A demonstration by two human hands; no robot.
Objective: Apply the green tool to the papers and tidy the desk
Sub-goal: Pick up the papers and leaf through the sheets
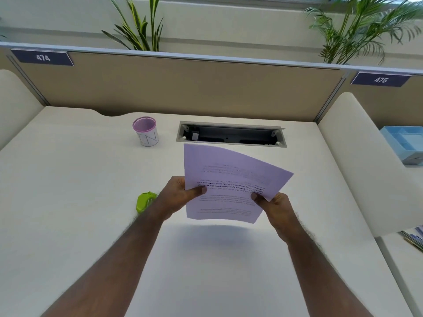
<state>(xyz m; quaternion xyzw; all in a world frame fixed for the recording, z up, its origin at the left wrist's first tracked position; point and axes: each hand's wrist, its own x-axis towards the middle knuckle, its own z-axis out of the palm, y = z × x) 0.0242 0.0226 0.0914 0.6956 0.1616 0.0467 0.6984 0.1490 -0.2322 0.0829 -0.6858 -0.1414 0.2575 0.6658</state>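
I hold a stack of printed papers [229, 177] up above the middle of the white desk [68, 202]; the text faces me upside down. My left hand [180, 195] grips the stack's left edge with the thumb on top. My right hand [272, 207] pinches its lower right corner. The green tool [144, 201], a small stapler, lies on the desk just left of my left wrist, partly hidden by it.
A pink-rimmed pen cup [145, 131] stands at the back of the desk, left of an open cable tray slot [231, 135]. A tan partition [183, 85] closes the back. A blue organizer [405, 143] and pens [412, 239] sit on the neighbouring desk to the right.
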